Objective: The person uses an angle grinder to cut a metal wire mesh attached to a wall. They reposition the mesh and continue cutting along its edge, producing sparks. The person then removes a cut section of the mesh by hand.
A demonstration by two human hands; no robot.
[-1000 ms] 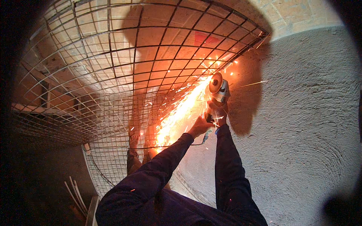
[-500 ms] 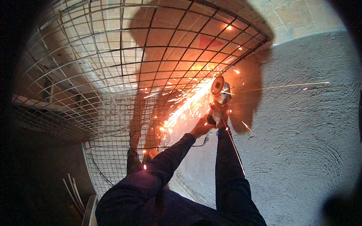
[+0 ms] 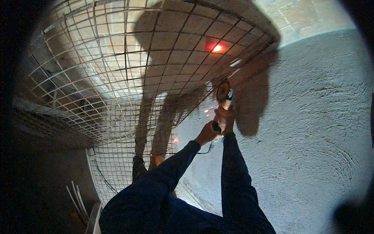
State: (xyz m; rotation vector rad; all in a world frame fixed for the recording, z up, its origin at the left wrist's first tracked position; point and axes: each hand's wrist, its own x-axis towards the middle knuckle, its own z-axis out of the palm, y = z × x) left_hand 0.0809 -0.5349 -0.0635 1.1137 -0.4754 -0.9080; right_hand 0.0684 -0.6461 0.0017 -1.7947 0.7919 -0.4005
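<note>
Both hands hold an angle grinder (image 3: 228, 102) in front of me. My right hand (image 3: 225, 117) is wrapped round its body just behind the head, and my left hand (image 3: 206, 133) grips the dark rear end. The round brown disc (image 3: 223, 91) faces up beside the right edge of a large metal wire mesh (image 3: 125, 48). Whether the disc touches a wire, I cannot tell. No spark stream comes off it. A cord (image 3: 203, 153) runs from the grinder's rear toward the left.
A grey, rough plastered wall (image 3: 304, 117) fills the right side. Behind the mesh is a tan tiled or brick surface with a red patch (image 3: 210, 43) and a bright glowing spot. Several thin pale rods (image 3: 80, 201) stand at lower left. Feet (image 3: 139, 167) show below the mesh.
The bright spray of sparks from the disc has stopped, leaving a few glowing specks. The grinder has tilted slightly and shifted a little to the left, with both hands still on it.
</note>
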